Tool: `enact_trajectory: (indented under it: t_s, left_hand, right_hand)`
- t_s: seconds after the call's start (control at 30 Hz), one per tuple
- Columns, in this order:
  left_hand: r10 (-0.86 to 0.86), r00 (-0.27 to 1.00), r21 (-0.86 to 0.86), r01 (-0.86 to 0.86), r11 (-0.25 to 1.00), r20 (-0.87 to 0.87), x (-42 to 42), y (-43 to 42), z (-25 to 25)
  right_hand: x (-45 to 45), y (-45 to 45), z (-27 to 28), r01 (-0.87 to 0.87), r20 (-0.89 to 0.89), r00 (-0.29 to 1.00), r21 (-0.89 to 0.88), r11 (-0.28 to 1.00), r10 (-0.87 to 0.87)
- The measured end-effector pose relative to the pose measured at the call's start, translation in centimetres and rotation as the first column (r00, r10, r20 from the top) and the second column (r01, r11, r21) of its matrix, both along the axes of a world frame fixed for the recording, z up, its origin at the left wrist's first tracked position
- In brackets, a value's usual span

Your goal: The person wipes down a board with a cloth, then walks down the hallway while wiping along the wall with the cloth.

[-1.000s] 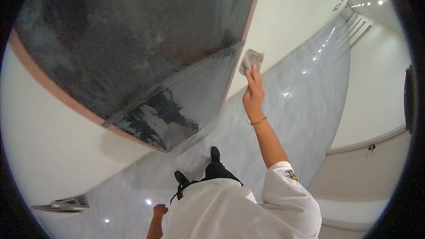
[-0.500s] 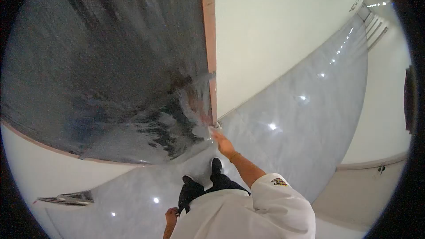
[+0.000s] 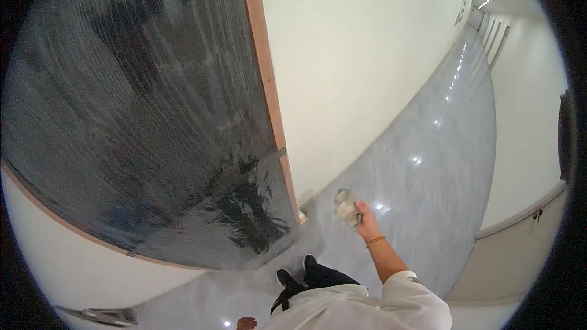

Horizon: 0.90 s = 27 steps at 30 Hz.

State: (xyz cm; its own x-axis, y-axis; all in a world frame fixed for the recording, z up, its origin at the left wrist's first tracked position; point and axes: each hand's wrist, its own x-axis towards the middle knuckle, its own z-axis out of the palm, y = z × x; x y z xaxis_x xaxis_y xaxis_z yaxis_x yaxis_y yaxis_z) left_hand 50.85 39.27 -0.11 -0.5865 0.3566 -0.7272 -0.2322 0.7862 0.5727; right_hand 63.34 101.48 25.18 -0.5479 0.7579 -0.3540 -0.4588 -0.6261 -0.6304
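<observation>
My right hand (image 3: 368,220) is closed on a crumpled greyish-beige cloth (image 3: 347,209), held out above the glossy floor, apart from the dark panel. The large dark glass-like panel (image 3: 147,110) fills the left, streaked over its upper part, with smeary dark patches near its lower corner. A reddish-brown frame strip (image 3: 267,79) runs along its right edge. At the bottom edge of the view my left hand (image 3: 246,323) hangs low beside my body, small and partly cut off, with its fingers unclear.
A pale wall (image 3: 348,55) stands right of the panel. The grey shiny floor (image 3: 428,201) stretches toward a corridor at upper right. A metal object (image 3: 104,316) lies at lower left. A dark object (image 3: 564,137) is at the far right.
My right hand with the cloth has gone from the wall beside the frame down to the panel's lower corner, then off to the right. The view has shifted, and my left hand sits lower.
</observation>
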Motion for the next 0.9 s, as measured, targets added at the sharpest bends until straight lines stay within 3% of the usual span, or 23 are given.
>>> enact_trajectory:
  t_s: [0.13, 0.17, 0.2, 0.23, 0.27, 0.3, 0.33, 0.37, 0.4, 0.47, 0.53, 0.57, 0.63, 0.67, 0.73, 0.77, 0.87, 0.9]
  left_hand:
    - [0.069, 0.988, 0.106, -0.085, 0.991, 0.141, -2.5, 2.5, -0.4]
    - [0.184, 0.922, 0.284, -0.287, 0.915, 0.340, -2.8, 3.3, -0.3]
    - [0.241, 0.793, 0.375, -0.501, 0.780, 0.559, -3.0, 3.9, -0.6]
    - [0.138, 0.438, 0.357, -0.848, 0.392, 0.888, -3.3, 4.8, -1.1]
    - [0.136, 0.442, 0.368, -0.852, 0.372, 0.887, -3.1, 6.1, -1.1]
    - [0.420, 0.664, 0.328, -0.704, 0.631, 0.618, -2.6, 7.6, -0.8]
    - [0.531, 0.820, 0.136, -0.563, 0.815, 0.212, -1.9, 9.2, -0.1]
    - [-0.143, 0.975, -0.100, 0.127, 0.987, -0.172, -1.4, 9.7, -0.5]
    - [-0.238, 0.944, -0.161, 0.205, 0.965, -0.227, -0.4, 10.7, -0.6]
    - [-0.068, 0.981, -0.099, 0.051, 0.994, -0.179, 2.0, 13.1, -0.9]
    - [0.031, 0.989, -0.072, -0.042, 0.997, -0.141, 4.8, 15.9, -1.3]
    - [0.062, 0.990, -0.064, -0.071, 0.995, -0.130, 6.0, 17.2, -1.4]
    - [0.104, 0.987, -0.063, -0.112, 0.992, -0.120, 7.6, 20.0, -1.7]
    - [0.125, 0.985, -0.061, -0.133, 0.989, -0.121, 8.3, 21.1, -1.6]
    - [0.160, 0.979, -0.048, -0.167, 0.985, -0.130, 9.9, 23.1, -1.3]
    - [0.175, 0.976, -0.039, -0.181, 0.983, -0.133, 10.6, 24.0, -1.2]
    - [0.198, 0.968, -0.019, -0.203, 0.979, -0.155, 11.7, 26.1, -1.3]
    - [0.208, 0.965, -0.012, -0.213, 0.977, -0.162, 11.9, 26.5, -1.5]
  right_hand:
    - [0.2, 5.7, 7.9, 0.045, -0.095, 0.995, 0.191, 0.981, -0.027]
    - [-0.4, 7.0, 9.8, 0.081, -0.128, 0.990, 0.240, 0.967, -0.052]
    - [-0.9, 8.4, 11.1, 0.070, -0.138, 0.990, 0.252, 0.965, -0.036]
    - [-1.7, 9.8, 12.1, 0.089, -0.189, 0.981, 0.207, 0.974, -0.049]
    - [-2.5, 11.3, 13.4, 0.100, -0.237, 0.970, 0.159, 0.982, -0.061]
    - [-3.5, 12.4, 14.9, 0.080, -0.240, 0.970, 0.170, 0.982, -0.037]
    - [-4.6, 13.2, 16.8, 0.079, -0.296, 0.954, 0.142, 0.987, -0.034]
    - [-5.7, 13.9, 18.9, 0.073, -0.352, 0.936, 0.114, 0.991, -0.029]
    - [-6.4, 14.7, 21.1, 0.044, -0.352, 0.936, 0.125, 0.991, 0.002]
    - [-7.8, 15.6, 27.0, 0.014, -0.410, 0.906, 0.285, 0.959, 0.109]
    - [-8.6, 16.3, 34.1, 0.107, -0.424, 0.888, 0.571, 0.814, 0.181]
    - [-9.1, 16.8, 37.8, 0.240, -0.378, 0.925, 0.681, 0.692, 0.051]
    - [-10.7, 20.7, 43.6, 0.446, -0.445, 0.892, 0.845, 0.296, -0.073]
    - [-12.0, 21.4, 47.7, 0.545, -0.547, 0.837, 0.828, 0.132, -0.019]
    - [-14.9, 24.3, 56.0, 0.597, -0.705, 0.674, 0.695, -0.400, -0.220]
    - [-16.1, 24.6, 59.7, 0.567, -0.768, 0.601, 0.604, -0.560, -0.221]
    - [-22.0, 24.6, 67.1, 0.565, -0.840, 0.542, 0.380, -0.732, -0.018]
    - [-22.9, 23.3, 66.7, 0.529, -0.751, 0.653, 0.546, -0.650, -0.099]
